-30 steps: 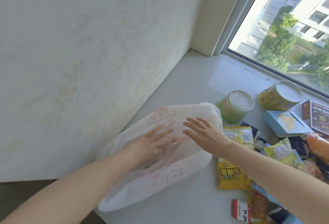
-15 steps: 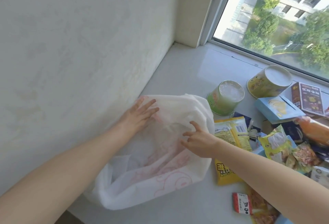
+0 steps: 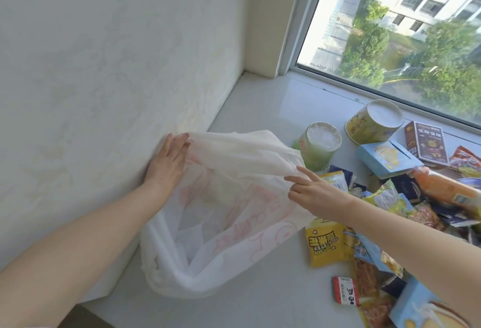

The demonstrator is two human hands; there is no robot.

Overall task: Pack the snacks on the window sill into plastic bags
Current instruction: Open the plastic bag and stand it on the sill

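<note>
A white plastic bag (image 3: 234,226) with pink print lies on the window sill (image 3: 260,108) beside the wall, its mouth spread wide. My left hand (image 3: 168,161) pinches the bag's far left edge against the wall. My right hand (image 3: 309,191) pinches the right edge of the mouth and lifts it. To the right lies a heap of snacks: a green cup (image 3: 318,145), a yellow cup (image 3: 374,125), a yellow packet (image 3: 328,244), a light blue box (image 3: 387,159) and several wrapped packets. The bag's inside looks empty.
The wall (image 3: 104,80) runs close along the left. The window (image 3: 416,35) closes off the back. A dark brown box (image 3: 426,142) lies near the glass. A small red packet (image 3: 346,292) and another blue box (image 3: 421,307) lie near the front right.
Both hands went from pressing flat on the bag to gripping its edges and pulling them apart. The bag's mouth has opened wide.
</note>
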